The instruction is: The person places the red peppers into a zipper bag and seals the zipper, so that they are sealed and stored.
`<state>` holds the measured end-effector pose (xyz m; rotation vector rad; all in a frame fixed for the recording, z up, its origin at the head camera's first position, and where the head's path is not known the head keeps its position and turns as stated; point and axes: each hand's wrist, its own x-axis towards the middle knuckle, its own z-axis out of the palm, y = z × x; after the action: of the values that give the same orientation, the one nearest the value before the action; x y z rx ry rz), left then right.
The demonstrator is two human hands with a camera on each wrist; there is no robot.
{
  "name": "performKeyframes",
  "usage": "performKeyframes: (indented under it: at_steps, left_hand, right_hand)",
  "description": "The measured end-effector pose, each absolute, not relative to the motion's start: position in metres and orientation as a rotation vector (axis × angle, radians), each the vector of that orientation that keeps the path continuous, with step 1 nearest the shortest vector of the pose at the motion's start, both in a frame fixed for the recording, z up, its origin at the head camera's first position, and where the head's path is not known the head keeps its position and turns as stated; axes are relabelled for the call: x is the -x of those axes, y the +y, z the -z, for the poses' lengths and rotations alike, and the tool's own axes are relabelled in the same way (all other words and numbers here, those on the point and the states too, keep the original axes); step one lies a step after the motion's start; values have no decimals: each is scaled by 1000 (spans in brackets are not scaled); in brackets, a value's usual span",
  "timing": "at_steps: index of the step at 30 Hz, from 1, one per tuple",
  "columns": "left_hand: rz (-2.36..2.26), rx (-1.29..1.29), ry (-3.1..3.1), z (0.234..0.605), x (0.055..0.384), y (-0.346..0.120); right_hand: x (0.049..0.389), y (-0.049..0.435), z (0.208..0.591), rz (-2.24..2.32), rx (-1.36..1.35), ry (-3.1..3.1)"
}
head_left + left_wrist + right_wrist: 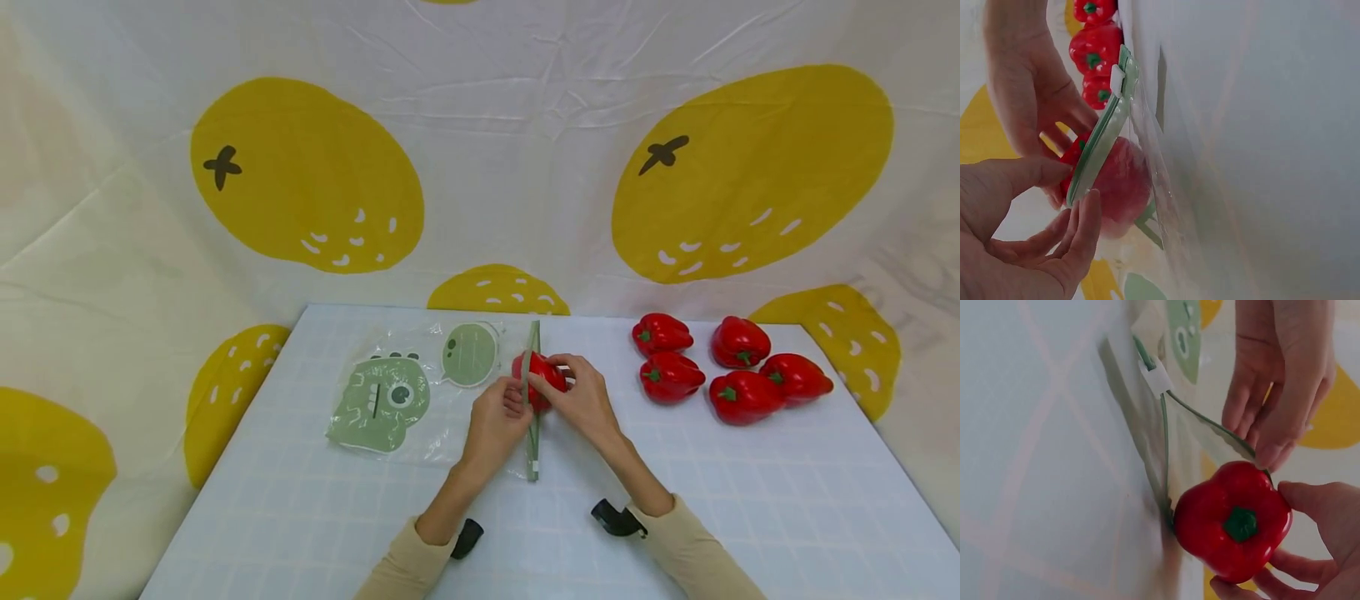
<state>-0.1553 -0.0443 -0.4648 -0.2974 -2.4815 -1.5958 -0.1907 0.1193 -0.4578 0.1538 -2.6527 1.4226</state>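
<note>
A red bell pepper (1225,519) with a green stem sits in the mouth of a clear zip bag (442,433) printed with a green cartoon monster. My right hand (583,398) grips the pepper by its stem end, fingers and thumb around its sides. My left hand (495,423) pinches the bag's green zip edge (1100,140) between thumb and fingers, lifting one lip over the pepper. Seen through the film in the left wrist view, the pepper's far end is inside the bag. The white slider (1157,376) sits at the near end of the zip.
Several more red bell peppers (671,377) lie in a group at the right rear of the table (262,517), which has a pale checked cover. Behind the table hangs a white cloth (517,192) with large yellow fruit prints.
</note>
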Motion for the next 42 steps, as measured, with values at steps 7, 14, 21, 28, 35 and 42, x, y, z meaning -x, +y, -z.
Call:
performKeyframes:
  at_steps: [7,14,21,28,35,42]
  left_hand:
    - [1459,283,-2580,464,150,-43]
    - [1555,150,-2431,463,153,-45]
    - [1635,98,-2326,458,156,-48]
    - [1686,122,-2264,457,159,-52]
    - [1737,162,-2260,456,158,-50]
    - [1765,213,-2310,455,154,-48]
  right_hand:
    - [196,117,460,-1502,-77,-2661]
    - [205,115,462,-1711,28,-2667]
    - [213,111,470,-1783,8,-2716]
    - [216,105,473,-1728,-33,-2711]
    - [217,109,467,-1717,-83,-2705]
    - [219,112,466,-1841,-151,-2762]
